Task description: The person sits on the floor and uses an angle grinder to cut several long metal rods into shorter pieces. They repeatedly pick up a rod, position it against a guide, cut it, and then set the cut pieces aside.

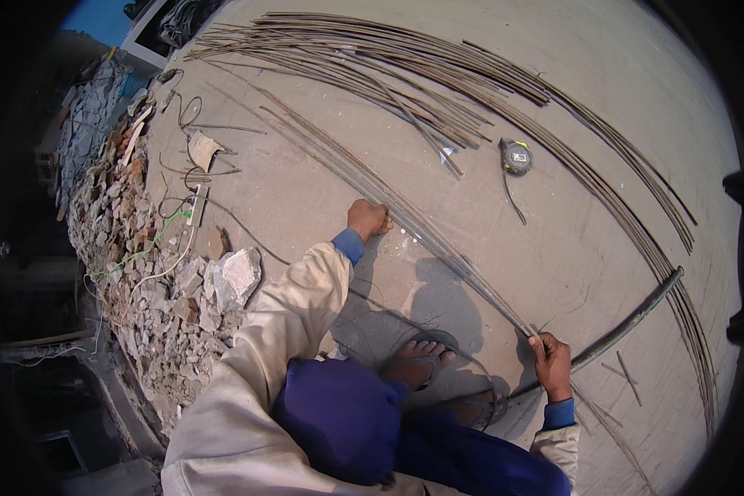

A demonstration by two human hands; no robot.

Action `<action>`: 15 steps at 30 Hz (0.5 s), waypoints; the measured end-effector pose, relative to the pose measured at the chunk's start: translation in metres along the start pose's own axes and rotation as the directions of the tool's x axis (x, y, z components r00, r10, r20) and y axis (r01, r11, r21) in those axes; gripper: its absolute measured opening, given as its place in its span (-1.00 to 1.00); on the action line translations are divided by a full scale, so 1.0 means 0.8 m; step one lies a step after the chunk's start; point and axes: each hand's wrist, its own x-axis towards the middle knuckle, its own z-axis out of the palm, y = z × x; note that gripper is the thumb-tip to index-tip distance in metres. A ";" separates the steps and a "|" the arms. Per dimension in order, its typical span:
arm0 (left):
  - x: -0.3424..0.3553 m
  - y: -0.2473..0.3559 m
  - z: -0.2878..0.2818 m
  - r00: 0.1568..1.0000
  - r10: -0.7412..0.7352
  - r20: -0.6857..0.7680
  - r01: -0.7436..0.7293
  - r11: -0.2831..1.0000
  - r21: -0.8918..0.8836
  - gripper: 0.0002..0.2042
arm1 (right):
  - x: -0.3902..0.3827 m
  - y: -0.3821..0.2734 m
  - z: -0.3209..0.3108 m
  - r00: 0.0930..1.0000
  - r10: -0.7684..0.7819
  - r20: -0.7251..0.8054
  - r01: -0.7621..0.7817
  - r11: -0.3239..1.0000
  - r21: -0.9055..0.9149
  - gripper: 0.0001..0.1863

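A thin bundle of steel reinforcing bars (463, 270) runs slantwise over the ground from upper left to lower right. My left hand (369, 220) is closed at the near edge of the bundle, around its middle, its fingertips partly hidden. Farther right, my right hand (551, 361) grips the lower part of the same bars, thumb on top. Past that hand, thin bar ends (608, 426) continue toward the lower right. A dark thick hose or pipe (628, 325) lies just beyond my right hand.
More steel bars (372, 41) lie in a long curved spread at the far side. A tape measure (516, 157) rests between them and my bundle. Broken rubble (174, 331) and a white power strip (197, 204) with cables lie left. My sandalled foot (419, 361) stands near a cable.
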 end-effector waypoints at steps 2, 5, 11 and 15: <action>-0.003 0.006 -0.004 0.997 -0.052 0.053 0.055 0.997 -0.053 -0.78 | 0.006 0.001 -0.002 1.000 -0.017 -0.021 0.017 0.999 0.034 -0.55; -0.017 0.001 -0.003 0.987 -0.065 0.149 0.094 0.976 -0.197 -0.75 | 0.012 0.005 -0.001 0.999 -0.042 -0.006 0.042 0.997 0.070 -0.53; -0.032 -0.013 -0.004 0.966 -0.046 0.253 0.075 0.991 -0.106 -0.74 | 0.012 0.021 0.014 1.000 -0.018 0.021 0.016 0.997 0.081 -0.55; -0.026 -0.012 -0.009 0.952 -0.097 0.292 0.141 0.981 -0.135 -0.75 | 0.008 0.023 0.023 0.999 -0.038 0.022 0.036 0.995 0.094 -0.56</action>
